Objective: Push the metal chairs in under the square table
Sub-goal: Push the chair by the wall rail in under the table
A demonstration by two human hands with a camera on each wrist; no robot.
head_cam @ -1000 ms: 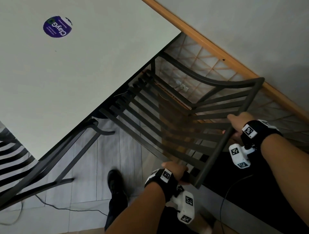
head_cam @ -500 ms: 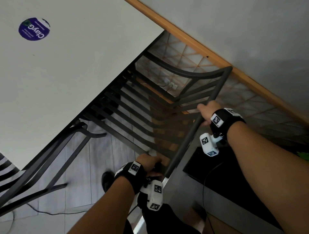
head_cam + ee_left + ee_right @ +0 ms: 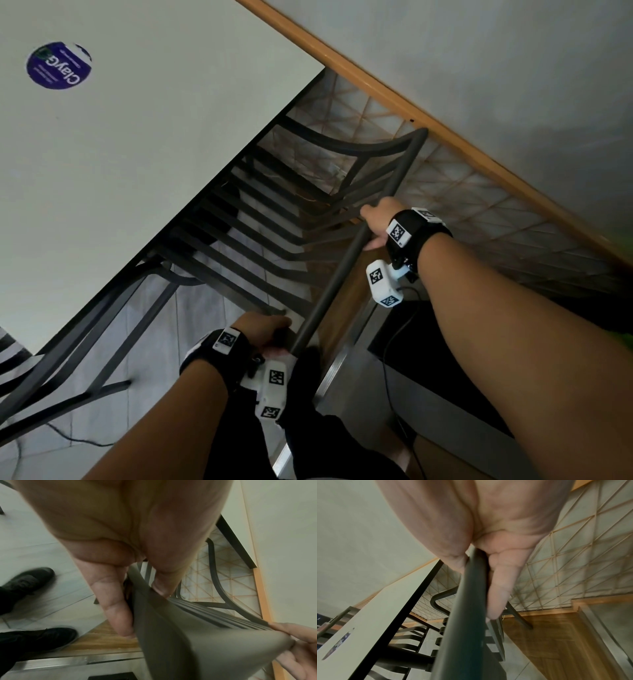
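In the centre of the head view: metal chair (image 3: 274,219), slatted seat partly under the square table (image 3: 154,154) | left hand (image 3: 263,330) grips lower end of top rail (image 3: 356,243) | right hand (image 3: 378,224) grips the rail higher up | second chair (image 3: 68,342) at lower left | purple sticker (image 3: 59,65) upper left on table

Pretty dim room, grey tile floor (image 3: 191,329), plain wall (image 3: 513,68) with a wood rail (image 3: 445,137) over patterned tiles (image 3: 479,205).
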